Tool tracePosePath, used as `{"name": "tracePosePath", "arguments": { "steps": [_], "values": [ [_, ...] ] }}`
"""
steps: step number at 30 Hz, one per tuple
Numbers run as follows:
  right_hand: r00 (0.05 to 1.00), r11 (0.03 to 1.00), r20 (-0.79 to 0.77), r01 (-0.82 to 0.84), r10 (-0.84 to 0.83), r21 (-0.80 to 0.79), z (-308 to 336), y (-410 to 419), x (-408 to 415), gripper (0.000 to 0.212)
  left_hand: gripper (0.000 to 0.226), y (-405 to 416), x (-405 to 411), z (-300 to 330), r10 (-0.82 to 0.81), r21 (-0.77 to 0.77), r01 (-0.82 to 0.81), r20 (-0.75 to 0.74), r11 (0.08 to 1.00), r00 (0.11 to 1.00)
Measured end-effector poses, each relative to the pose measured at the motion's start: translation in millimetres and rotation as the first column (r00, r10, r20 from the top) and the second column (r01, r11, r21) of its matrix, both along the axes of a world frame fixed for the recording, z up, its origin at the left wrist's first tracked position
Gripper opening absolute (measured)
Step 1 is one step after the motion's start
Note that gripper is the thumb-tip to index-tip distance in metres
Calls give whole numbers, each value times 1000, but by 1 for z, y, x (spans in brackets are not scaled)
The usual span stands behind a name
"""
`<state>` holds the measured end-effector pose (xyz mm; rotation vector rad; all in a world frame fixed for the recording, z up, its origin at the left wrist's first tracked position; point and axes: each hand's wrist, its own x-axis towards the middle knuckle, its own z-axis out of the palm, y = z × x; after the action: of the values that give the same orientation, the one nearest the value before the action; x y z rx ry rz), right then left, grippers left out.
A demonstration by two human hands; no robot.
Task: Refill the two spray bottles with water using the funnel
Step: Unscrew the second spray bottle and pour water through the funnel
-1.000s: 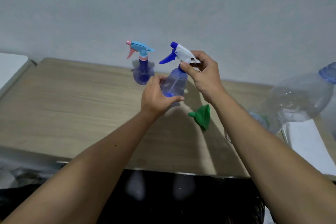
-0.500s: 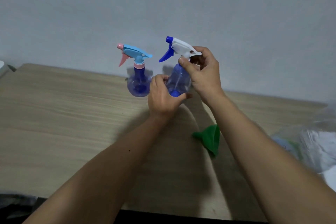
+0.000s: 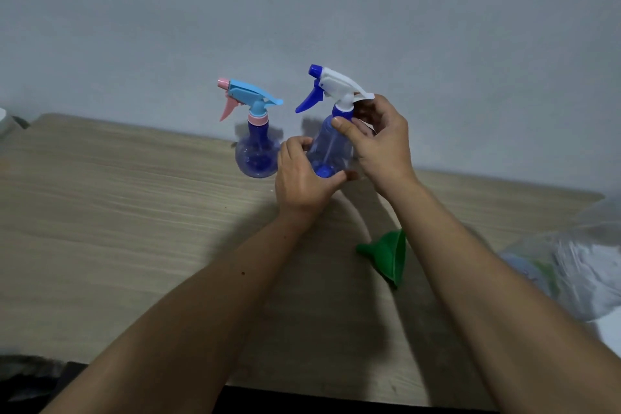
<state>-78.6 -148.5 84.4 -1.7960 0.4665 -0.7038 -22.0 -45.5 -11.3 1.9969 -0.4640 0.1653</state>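
Left hand (image 3: 304, 175) wrapped around the lower body of the clear spray bottle (image 3: 331, 151), steadying it upright on or just above the table (image 3: 117, 212); which, hard to tell. Right hand (image 3: 379, 141) pinched on the blue collar under the white trigger head (image 3: 339, 86), apparently unscrewing it.

Risks: bottle tipping or twisting in a loose left grip; dip tube flicking drops once the head lifts free; right forearm, passing just beside the green funnel (image 3: 386, 257), nudging it away.

Count: two spray bottles, the second (image 3: 257, 148) standing just left, capped pink and blue; one funnel, on its side; one blurred water bottle (image 3: 571, 265) at far right.
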Motion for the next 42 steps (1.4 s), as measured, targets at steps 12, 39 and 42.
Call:
{"name": "tracePosePath", "arguments": {
  "steps": [12,39,42],
  "values": [
    [972,953,-42,235,-231,193,-10,55,-37,43,89,94,-13,-18,-25,20,23,141,1000,990],
    [990,988,-117,-59,76,143,-27,112,62,37,84,130,68,-19,-174,-63,168,-113,984,978],
    [985,985,-133,-89,109,148,-17,119,46,35,85,142,48,-13,-173,-93,160,-147,983,974]
  ]
}}
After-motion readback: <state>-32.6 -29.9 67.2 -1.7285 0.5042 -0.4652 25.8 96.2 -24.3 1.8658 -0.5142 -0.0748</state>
